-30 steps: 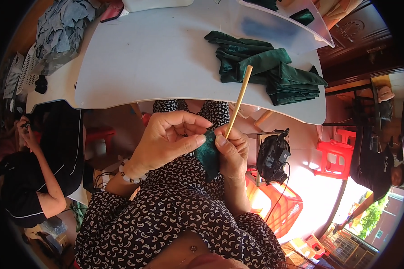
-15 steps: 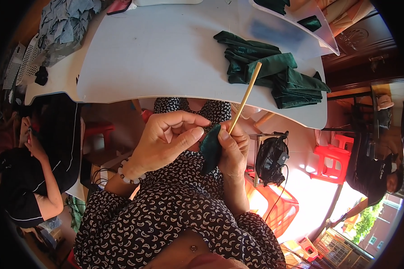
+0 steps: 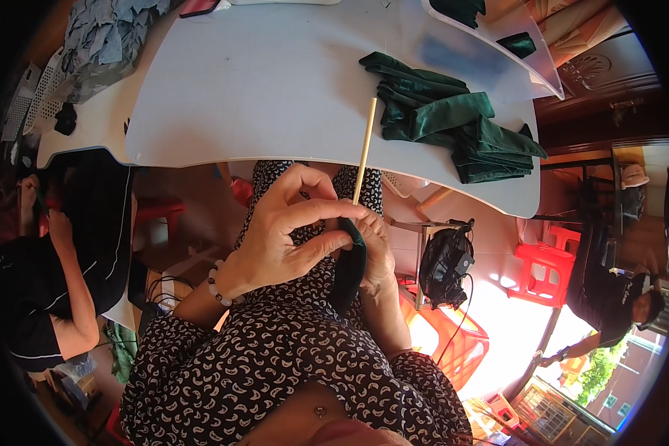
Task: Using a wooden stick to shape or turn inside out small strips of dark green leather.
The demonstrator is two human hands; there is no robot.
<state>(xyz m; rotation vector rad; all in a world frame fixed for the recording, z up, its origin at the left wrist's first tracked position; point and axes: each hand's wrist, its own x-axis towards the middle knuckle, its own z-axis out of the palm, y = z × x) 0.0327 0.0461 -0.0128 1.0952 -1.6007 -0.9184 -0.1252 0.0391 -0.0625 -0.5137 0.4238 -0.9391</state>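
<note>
With left hand (image 3: 279,234), pinching dark-green velvet piece (image 3: 349,275); with right hand (image 3: 377,249), grasping slim yellowish stick (image 3: 365,152) beside it; apparently working velvet edge, calling for steady right grip.

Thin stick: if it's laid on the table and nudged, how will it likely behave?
The stick looks stiff: it juts beyond the right hand with no visible bend. Its slim shaft suggests little weight. It appears rounded, so it might roll on the smooth-looking table.

Just behind the left hand (image 3: 293,230), a beaded bracelet (image 3: 213,285) is showing. A black garment (image 3: 267,349) is bearing white crescents.
</note>
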